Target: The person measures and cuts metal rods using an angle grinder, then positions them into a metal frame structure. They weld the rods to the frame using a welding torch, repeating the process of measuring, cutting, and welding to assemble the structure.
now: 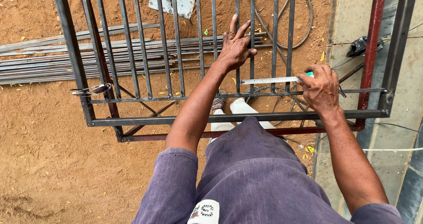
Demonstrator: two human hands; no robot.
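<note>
Your left hand (pixel 235 48) rests on one thin vertical bar of the dark welded steel grille (pixel 229 117), fingers spread upward. Your right hand (pixel 320 89) pinches the end of a flat silver steel ruler (pixel 269 80), laid level across two bars above the lower rail. A bundle of long grey metal rods (pixel 66 59) lies on the reddish soil beneath.

Steel ruler (pixel 269 80) flat, crosswise on dark metal grille bars (pixel 238 52).

Matt dark metal grille (pixel 176 56), shiny steel ruler (pixel 269 80)
</note>
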